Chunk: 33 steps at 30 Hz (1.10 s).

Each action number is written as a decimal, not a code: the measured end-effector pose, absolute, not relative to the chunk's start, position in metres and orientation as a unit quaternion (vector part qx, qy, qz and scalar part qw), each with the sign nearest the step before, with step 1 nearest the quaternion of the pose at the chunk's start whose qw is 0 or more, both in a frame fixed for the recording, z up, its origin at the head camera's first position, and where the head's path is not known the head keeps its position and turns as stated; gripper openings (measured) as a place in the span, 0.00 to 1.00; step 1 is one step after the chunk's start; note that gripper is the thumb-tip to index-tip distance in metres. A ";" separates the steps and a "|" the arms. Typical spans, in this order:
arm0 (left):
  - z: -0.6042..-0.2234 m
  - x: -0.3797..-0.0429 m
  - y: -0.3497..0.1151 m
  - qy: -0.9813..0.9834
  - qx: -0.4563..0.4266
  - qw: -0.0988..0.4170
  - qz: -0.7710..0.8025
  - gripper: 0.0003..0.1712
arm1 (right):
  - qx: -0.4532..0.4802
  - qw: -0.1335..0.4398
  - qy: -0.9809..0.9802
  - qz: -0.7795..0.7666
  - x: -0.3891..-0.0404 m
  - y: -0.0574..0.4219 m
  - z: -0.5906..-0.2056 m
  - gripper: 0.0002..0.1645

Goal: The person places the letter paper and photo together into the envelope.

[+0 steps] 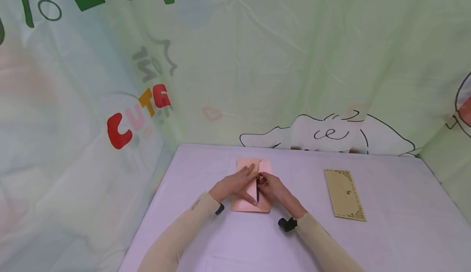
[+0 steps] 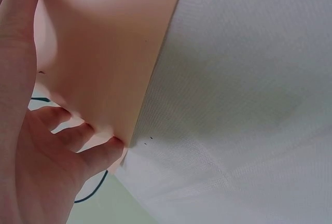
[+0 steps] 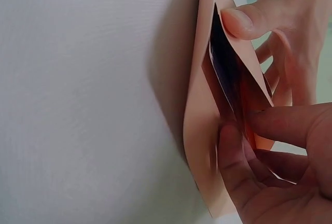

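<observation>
A pink paper envelope (image 1: 244, 207) lies on the table with its slit gaping. My left hand (image 1: 236, 183) spans its left side, with thumb and fingers spread along the slit. In the right wrist view the left thumb (image 3: 241, 23) presses the bowed pink panel near its edge. A thin, dark flat piece like a card (image 3: 222, 63) with reddish parts stands inside the gap, mostly hidden by the paper. My right hand (image 1: 275, 187) reaches into the slit from the right and pinches this piece between thumb and fingertips.
To the right lies a tan rectangular panel (image 1: 344, 194) with dark ornate corner patterns. A pale lilac cloth covers the table (image 1: 228, 247). Printed fabric curtains (image 1: 235, 59) hang behind it and at the sides. A small black device (image 1: 288, 224) sits at the right wrist.
</observation>
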State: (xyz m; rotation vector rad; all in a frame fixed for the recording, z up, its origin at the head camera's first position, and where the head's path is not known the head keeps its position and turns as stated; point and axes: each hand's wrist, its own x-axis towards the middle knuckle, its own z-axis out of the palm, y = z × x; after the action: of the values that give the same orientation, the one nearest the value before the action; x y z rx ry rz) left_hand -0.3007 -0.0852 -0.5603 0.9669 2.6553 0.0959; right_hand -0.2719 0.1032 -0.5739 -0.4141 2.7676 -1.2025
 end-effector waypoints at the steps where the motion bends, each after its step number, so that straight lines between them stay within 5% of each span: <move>1: -0.560 -0.301 -0.085 0.928 0.338 0.155 0.034 0.67 | -0.135 0.049 0.908 -0.393 -0.272 0.104 -0.574 0.26; 16: -0.564 -0.302 -0.084 0.928 0.334 0.159 0.038 0.66 | -0.153 0.041 0.904 -0.396 -0.271 0.102 -0.573 0.16; 33: -0.569 -0.307 -0.085 0.927 0.342 0.149 0.026 0.61 | -0.139 0.008 0.928 -0.345 -0.247 0.122 -0.565 0.27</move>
State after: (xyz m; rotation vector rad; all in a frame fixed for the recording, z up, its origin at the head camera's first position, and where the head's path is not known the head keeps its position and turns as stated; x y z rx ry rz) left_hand -0.3066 -0.0848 -0.5686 0.9828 2.6651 0.0761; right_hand -0.2475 0.1216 -0.5650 -0.4345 2.9020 -1.0793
